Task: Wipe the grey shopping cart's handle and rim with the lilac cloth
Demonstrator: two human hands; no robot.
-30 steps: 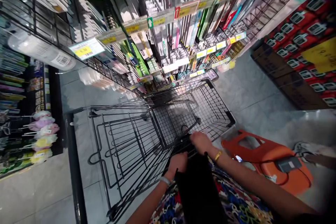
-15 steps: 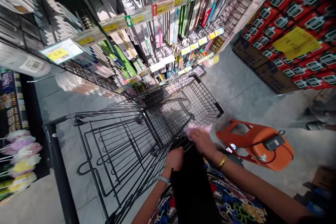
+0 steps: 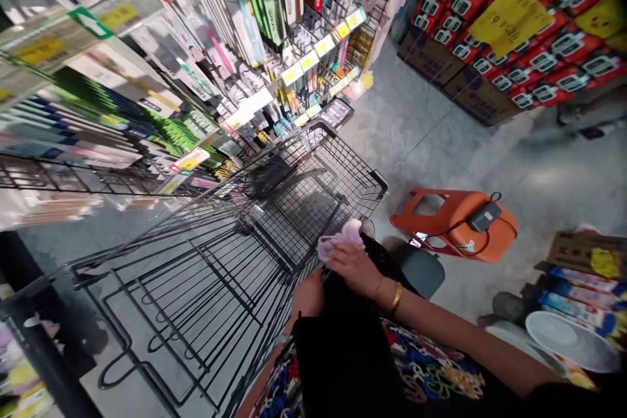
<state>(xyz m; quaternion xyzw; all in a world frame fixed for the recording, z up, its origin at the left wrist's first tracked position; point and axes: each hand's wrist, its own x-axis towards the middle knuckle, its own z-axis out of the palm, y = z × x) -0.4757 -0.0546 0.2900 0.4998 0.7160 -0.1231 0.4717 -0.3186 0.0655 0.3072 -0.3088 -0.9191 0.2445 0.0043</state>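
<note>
My right hand (image 3: 356, 266) is closed on a small pink cloth (image 3: 339, 240) at the near rim of a black wire shopping cart (image 3: 313, 189). My left hand (image 3: 307, 292) sits just below it, fingers curled on a black bag (image 3: 343, 346) that hangs in front of my patterned clothing. A gold bangle shows on my right wrist. The cart's basket looks empty; a second black wire frame (image 3: 186, 300) lies nested to its left.
Shelves of hanging packets and yellow price tags (image 3: 235, 72) stand left and ahead. An orange plastic stool (image 3: 455, 225) with a small black device and cable lies right of the cart. Red boxes (image 3: 519, 26) are stacked at upper right. Packages and a white dish (image 3: 573, 333) lie lower right.
The view has swung right and down. My right hand has lifted from the cart's rim with a pink cloth in it. The left hand has stayed on the black bag.
</note>
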